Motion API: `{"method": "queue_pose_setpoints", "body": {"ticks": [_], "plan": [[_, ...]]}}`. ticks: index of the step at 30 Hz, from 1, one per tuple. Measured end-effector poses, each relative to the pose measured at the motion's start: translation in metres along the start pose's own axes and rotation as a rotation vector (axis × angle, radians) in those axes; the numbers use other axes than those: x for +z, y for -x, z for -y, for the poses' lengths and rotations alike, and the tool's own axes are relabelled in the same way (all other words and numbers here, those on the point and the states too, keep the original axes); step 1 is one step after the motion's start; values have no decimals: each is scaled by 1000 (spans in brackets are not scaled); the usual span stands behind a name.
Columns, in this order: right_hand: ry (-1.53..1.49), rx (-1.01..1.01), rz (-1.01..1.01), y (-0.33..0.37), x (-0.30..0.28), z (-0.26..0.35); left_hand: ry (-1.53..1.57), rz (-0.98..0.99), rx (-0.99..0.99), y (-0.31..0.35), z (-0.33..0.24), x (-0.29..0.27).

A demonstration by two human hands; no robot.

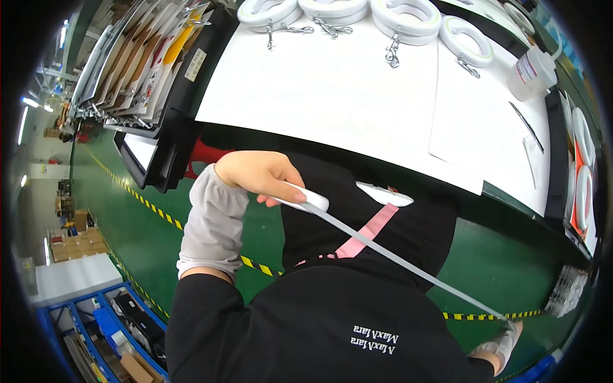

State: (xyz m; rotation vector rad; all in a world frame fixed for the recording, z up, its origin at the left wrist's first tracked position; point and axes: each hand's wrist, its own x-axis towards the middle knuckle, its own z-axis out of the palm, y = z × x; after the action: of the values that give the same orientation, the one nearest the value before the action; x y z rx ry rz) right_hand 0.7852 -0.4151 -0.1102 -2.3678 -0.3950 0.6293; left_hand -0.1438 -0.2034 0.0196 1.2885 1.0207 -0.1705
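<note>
My left hand (pixel 271 179) is closed around a white retractable leash (pixel 314 202), held edge-on in front of my body. From it a flat grey strap (pixel 396 256) runs taut, down and to the right across my torso. At its far end my right hand (pixel 511 330), small near the lower right rim, grips the strap; whatever clip is there cannot be made out. Several more white ring-shaped leashes (pixel 403 19) with metal snap hooks (pixel 392 52) lie along the far side of the white-covered table (pixel 319 89).
A black bin of files and cards (pixel 143 64) stands at the table's left. A squeeze bottle (pixel 533 73) and a pen (pixel 525 118) lie to the right, beside a black tray of white leashes (pixel 582 191). A pink strap (pixel 367 233) hangs over my front.
</note>
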Motion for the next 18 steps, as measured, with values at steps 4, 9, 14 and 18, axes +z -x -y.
{"method": "queue_pose_setpoints", "body": {"ticks": [4, 9, 14, 18], "plan": [[930, -847, 674, 55, 210, 87, -247, -162, -194, -25, -39, 26], [255, -1437, 1451, 353, 371, 226, -675, -295, 24, -61, -54, 47], [-34, -833, 1845, 439, 406, 226, -598, -344, 202, -54, -59, 59], [103, -707, 924, 306, 382, 199, -27, -281, -62, -22, -42, 55]]}}
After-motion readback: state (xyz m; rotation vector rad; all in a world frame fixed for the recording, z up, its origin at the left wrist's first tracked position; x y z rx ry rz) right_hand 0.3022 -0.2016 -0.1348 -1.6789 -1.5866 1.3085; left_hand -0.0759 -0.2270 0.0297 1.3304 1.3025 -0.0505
